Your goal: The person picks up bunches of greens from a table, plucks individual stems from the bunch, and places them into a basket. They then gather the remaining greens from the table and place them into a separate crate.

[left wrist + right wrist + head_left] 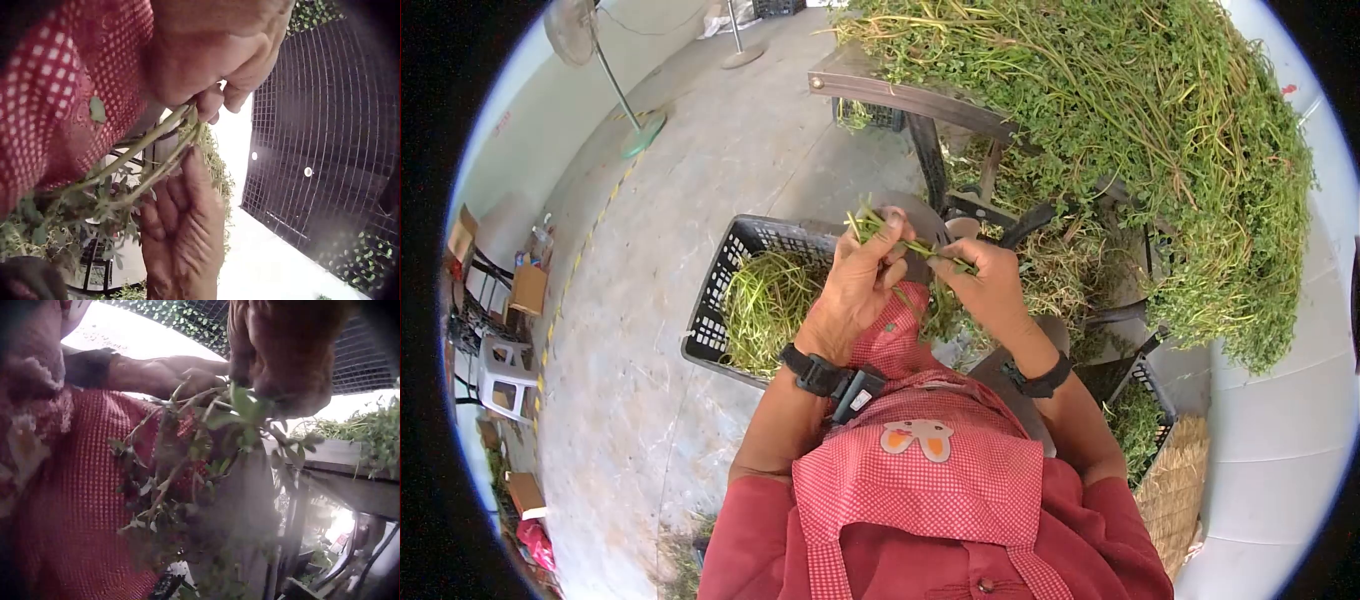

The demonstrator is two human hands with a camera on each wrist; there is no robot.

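Over the apron-covered lap, my left hand [858, 285] grips a small bunch of green stems [865, 222], whose cut ends poke up past the thumb. Close to its right, my right hand [992, 285] pinches the same stems between thumb and fingers. In the left wrist view, two pale stems [134, 150] run from the left hand's fingertips down to leafy ends, with the right hand [187, 234] right beside them. Leafy sprigs [244, 419] hang below the right hand [287, 356] in the right wrist view.
A black crate [700, 335] holding trimmed stems [770, 310] stands on the floor at left. Leafy greens [1100, 110] are heaped on a table [900, 95] ahead and to the right. A fan [572, 32] and a plastic stool [505, 375] stand farther left.
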